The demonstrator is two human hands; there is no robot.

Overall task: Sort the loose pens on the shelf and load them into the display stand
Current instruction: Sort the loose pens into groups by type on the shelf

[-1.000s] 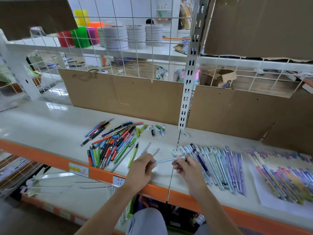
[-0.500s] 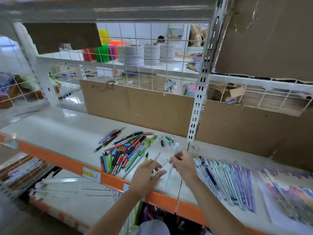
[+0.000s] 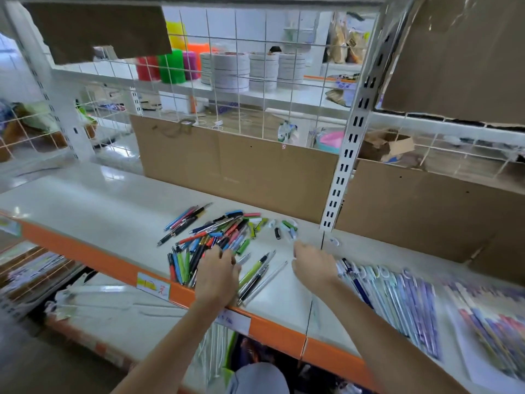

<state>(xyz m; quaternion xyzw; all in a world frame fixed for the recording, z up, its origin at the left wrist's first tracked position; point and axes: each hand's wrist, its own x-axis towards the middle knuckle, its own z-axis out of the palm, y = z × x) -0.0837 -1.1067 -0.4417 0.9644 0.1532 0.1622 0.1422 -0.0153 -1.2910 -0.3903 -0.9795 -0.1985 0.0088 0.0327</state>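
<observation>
Sorting in progress: left hand [image 3: 217, 275] is resting loosely spread on the mixed loose pens [image 3: 207, 240] at the shelf [image 3: 85, 206] front, seemingly to pick one, right hand [image 3: 312, 264] is hovering relaxed, empty, beside the sorted row [image 3: 397, 294]; no display stand is showing.

Bright, motion-blurred edges, wide-angle warp

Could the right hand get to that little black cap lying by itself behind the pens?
Probably yes. The right hand is open just in front of the black cap, with only bare shelf between them.
</observation>
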